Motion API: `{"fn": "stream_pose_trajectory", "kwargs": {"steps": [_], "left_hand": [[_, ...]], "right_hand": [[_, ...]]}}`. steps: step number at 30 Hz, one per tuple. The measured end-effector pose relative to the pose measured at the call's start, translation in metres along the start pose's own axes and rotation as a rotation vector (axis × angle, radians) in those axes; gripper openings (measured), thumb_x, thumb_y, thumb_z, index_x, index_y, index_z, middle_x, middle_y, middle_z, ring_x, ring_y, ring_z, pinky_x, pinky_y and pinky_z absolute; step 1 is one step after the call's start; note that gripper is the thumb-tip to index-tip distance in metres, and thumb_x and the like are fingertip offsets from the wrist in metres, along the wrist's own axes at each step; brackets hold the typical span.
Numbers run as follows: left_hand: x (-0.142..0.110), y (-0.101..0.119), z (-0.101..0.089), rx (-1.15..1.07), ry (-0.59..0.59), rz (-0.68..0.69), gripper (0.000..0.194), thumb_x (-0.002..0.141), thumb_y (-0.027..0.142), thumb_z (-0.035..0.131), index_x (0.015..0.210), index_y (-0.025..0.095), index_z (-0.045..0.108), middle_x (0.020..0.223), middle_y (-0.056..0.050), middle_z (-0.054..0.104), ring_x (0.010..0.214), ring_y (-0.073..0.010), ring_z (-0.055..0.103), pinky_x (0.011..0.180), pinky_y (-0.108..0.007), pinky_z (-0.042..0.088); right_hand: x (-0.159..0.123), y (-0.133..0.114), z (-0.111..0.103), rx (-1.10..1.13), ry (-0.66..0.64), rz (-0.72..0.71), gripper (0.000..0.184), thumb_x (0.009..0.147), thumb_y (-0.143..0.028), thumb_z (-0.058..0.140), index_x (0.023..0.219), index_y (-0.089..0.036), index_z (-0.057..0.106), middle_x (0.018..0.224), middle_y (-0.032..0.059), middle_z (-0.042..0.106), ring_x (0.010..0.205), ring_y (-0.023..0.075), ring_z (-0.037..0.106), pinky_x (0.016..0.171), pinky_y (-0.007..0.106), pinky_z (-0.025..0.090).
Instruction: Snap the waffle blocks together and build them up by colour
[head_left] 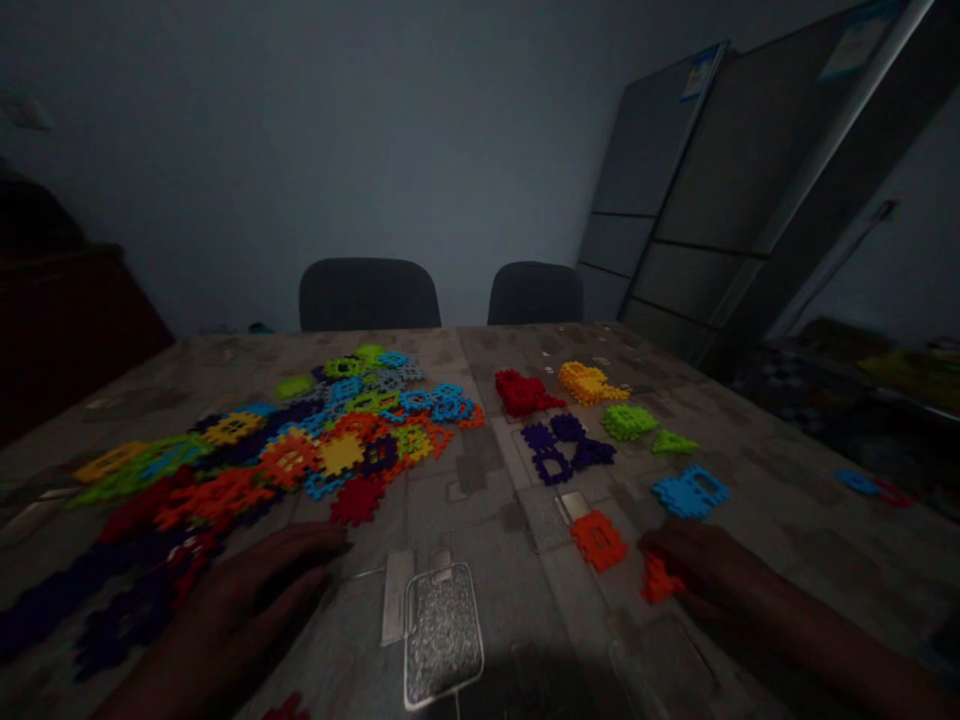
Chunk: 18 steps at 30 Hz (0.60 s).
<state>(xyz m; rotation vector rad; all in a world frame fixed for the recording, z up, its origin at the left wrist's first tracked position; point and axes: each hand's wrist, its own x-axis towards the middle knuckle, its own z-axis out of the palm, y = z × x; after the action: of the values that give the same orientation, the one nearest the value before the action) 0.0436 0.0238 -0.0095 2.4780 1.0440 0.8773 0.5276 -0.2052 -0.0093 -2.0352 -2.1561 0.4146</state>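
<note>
Person's left grip (pixel 236 595): palm down, thumb parted from loosely bent fingers. Right grip (pixel 701 565): fingers curled in a pinch, well apart from the left. Right forearm (pixel 832 640), bare, slants in from lower right.

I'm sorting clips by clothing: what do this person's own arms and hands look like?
The left hand and right hand look bare, without gloves. No sleeve or watch shows on either forearm; dim light hides finer details.
</note>
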Motion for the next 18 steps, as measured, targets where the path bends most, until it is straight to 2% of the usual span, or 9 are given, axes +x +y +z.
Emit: {"fn": "stream_pose_trajectory", "kwargs": {"steps": [4,7,9,14,18], "left_hand": [[-0.001,-0.003,0.000,-0.039,-0.085,0.003,0.030,0.091,0.054,0.061,0.108,0.035,0.078,0.110,0.000,0.080,0.094,-0.0212,0.078,0.082,-0.023,0.062],[-0.002,-0.004,0.000,-0.030,-0.092,-0.009,0.027,0.090,0.049,0.062,0.108,0.034,0.077,0.111,0.000,0.080,0.095,-0.0219,0.078,0.083,-0.024,0.062],[-0.002,-0.003,0.001,-0.013,-0.080,-0.009,0.025,0.090,0.045,0.062,0.107,0.035,0.078,0.110,0.001,0.080,0.095,-0.0219,0.078,0.083,-0.025,0.062],[0.000,0.001,0.001,-0.016,-0.029,0.038,0.022,0.090,0.042,0.061,0.104,0.037,0.078,0.105,0.003,0.081,0.089,-0.0199,0.079,0.079,-0.023,0.062],[0.001,0.000,0.002,-0.005,-0.021,0.046,0.022,0.090,0.041,0.062,0.105,0.037,0.077,0.106,0.003,0.080,0.090,-0.0200,0.079,0.078,-0.022,0.062]], "right_hand": [[-0.009,-0.008,-0.002,0.023,-0.012,0.040,0.043,0.092,-0.023,0.055,0.134,-0.031,0.060,0.129,0.0106,0.065,0.117,0.0318,0.061,0.099,0.051,0.051],[-0.015,-0.011,-0.005,0.038,0.001,0.085,0.053,0.093,-0.034,0.061,0.145,-0.033,0.052,0.143,0.0112,0.057,0.130,0.0356,0.053,0.106,0.056,0.046],[-0.016,-0.009,-0.004,0.048,0.005,0.096,0.057,0.092,-0.038,0.064,0.147,-0.033,0.051,0.145,0.0115,0.056,0.132,0.0365,0.052,0.107,0.057,0.045],[-0.005,-0.004,-0.002,0.052,0.041,0.044,0.039,0.094,-0.034,0.059,0.132,-0.030,0.064,0.129,0.0118,0.067,0.118,0.0331,0.062,0.101,0.053,0.050],[0.002,-0.003,-0.007,0.060,0.032,-0.012,0.036,0.095,-0.030,0.056,0.130,-0.029,0.064,0.124,0.0103,0.068,0.114,0.0298,0.064,0.099,0.050,0.052]]}}
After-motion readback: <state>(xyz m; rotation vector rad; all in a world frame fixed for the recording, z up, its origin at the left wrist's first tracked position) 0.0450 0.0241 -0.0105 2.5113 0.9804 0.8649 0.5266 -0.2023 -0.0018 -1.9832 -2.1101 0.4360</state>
